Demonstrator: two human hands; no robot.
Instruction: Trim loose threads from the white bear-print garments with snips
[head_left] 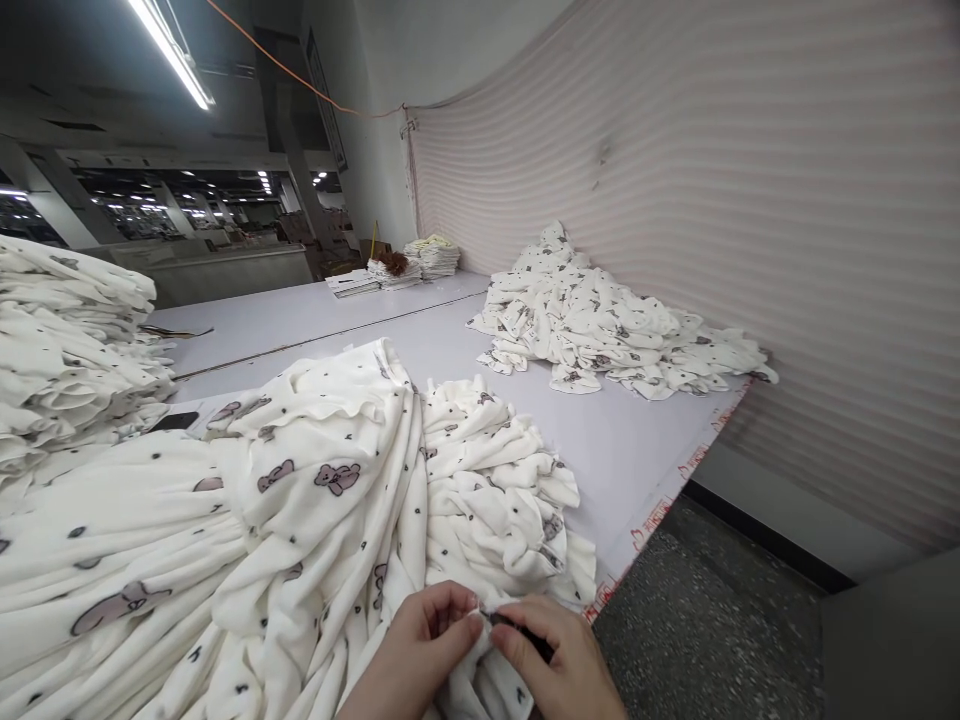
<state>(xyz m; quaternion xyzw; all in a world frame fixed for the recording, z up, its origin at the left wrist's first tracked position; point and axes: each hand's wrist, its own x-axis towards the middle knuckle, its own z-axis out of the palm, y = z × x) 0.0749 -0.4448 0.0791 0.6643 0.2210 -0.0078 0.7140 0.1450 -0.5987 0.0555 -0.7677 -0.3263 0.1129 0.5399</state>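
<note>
A large heap of white fleece fabric (pixel 300 520) printed with small bears and hearts lies on the table in front of me. My left hand (pixel 420 655) pinches an edge of this fabric at the bottom of the view, fingers closed. My right hand (pixel 559 665) meets it, fingers closed on the same edge and on a small dark object (pixel 525 632) that I cannot make out. The two hands touch at the fingertips.
A second pile of the same printed fabric (pixel 600 330) lies at the far right against a pale striped curtain (pixel 750 200). A tall stack of fabric (pixel 67 350) stands at the left. Folded stacks (pixel 405 265) sit far back. The white table's edge (pixel 675 490) runs diagonally beside the grey floor (pixel 712 620).
</note>
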